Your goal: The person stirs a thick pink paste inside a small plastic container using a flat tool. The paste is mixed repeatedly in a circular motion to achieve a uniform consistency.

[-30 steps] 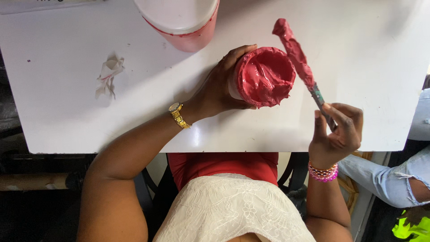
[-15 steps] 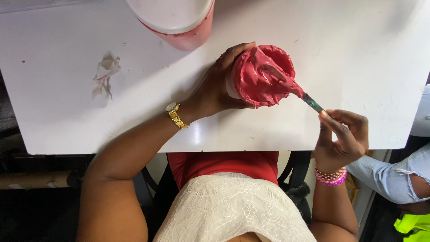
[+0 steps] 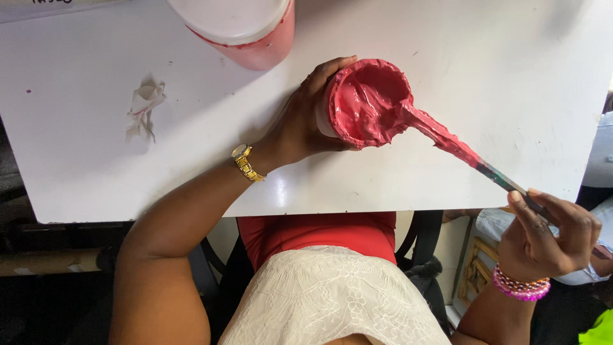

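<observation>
Head view, the only 1 I have: I see the left hand (image 3: 300,124) wrapped around the side of a small tub (image 3: 367,102) that stands tilted on the white table (image 3: 96,172), its mouth turned toward the camera. The fingers are curled and pressed against the tub wall, steadying it. The tub is coated inside and over the rim with thick pink-red paste.

The right hand (image 3: 552,236), off the table's near edge, pinches the dark handle end of a long spatula (image 3: 447,137) between thumb and fingers. The blade reaches up and left into the tub mouth, buried in paste and smeared along most of its length; I cannot tell how deep the tip sits.

I judge the step in hand as stirring or scraping the paste inside the tub. The next stroke calls for a firm hold from the left hand so the tilted tub does not slide, and a steady sweep along the wall.

A larger pink container (image 3: 239,29) stands just beyond the tub. A crumpled tissue (image 3: 143,108) lies well apart to the left.
</observation>
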